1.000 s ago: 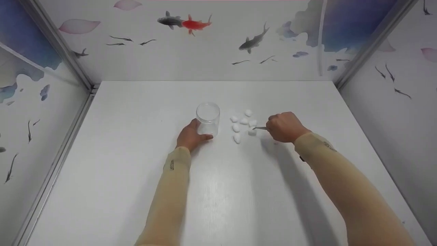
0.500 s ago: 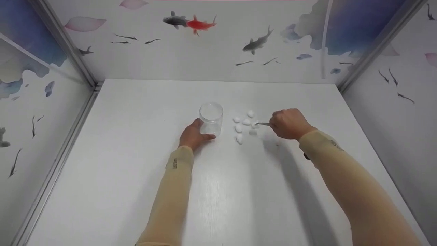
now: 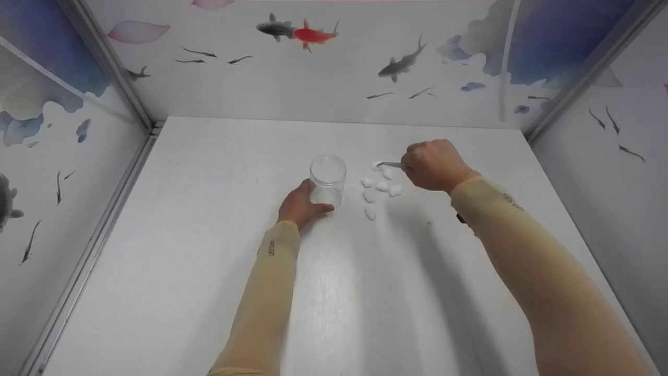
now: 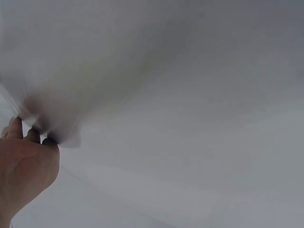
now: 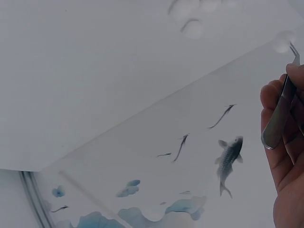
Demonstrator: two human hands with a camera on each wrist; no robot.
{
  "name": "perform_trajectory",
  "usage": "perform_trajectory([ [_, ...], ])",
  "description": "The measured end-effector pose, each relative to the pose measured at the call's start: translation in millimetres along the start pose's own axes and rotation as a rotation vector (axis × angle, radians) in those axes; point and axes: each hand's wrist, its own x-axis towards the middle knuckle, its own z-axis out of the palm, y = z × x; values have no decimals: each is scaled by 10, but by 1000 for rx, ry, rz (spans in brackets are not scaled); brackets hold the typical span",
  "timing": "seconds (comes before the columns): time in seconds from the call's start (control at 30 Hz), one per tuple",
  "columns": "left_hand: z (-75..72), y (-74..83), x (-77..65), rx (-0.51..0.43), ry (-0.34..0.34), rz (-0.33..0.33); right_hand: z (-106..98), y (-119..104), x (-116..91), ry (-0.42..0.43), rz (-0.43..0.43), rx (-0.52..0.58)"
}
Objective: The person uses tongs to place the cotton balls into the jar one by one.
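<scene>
My left hand (image 3: 301, 208) grips a clear round jar (image 3: 327, 180) low on its side, thumb in front and fingers behind. The jar stands upright with its mouth uncovered. In the right wrist view, my right hand (image 5: 289, 137) holds metal tweezers (image 5: 280, 114) with bent tips. A white cotton ball (image 5: 282, 42) is at those tips, raised above the table. In the head view the tweezers (image 3: 394, 164) point left, toward the jar, and the cotton ball (image 3: 375, 166) shows at their end. Several more cotton balls (image 3: 382, 186) lie loosely grouped right of the jar.
The white table (image 3: 209, 261) ends at a back wall (image 3: 339, 94) painted with fish. Side panels (image 3: 600, 156) with metal corner posts close it in left and right. A tiny speck (image 3: 429, 223) lies right of the cotton balls.
My right hand has lifted one cotton ball from the group with the tweezers and carried it up and to the left. The left hand stays on the jar; the head view shifted slightly.
</scene>
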Motion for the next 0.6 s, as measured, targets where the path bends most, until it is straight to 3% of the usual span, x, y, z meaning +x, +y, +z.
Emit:
perform_trajectory([
  [0.3, 9, -9, 9, 1, -2, -16, -106, -258, 393, 79, -58, 31],
  [0.6, 13, 7, -20, -20, 4, -18, 45, -487, 556, 35, -77, 51],
])
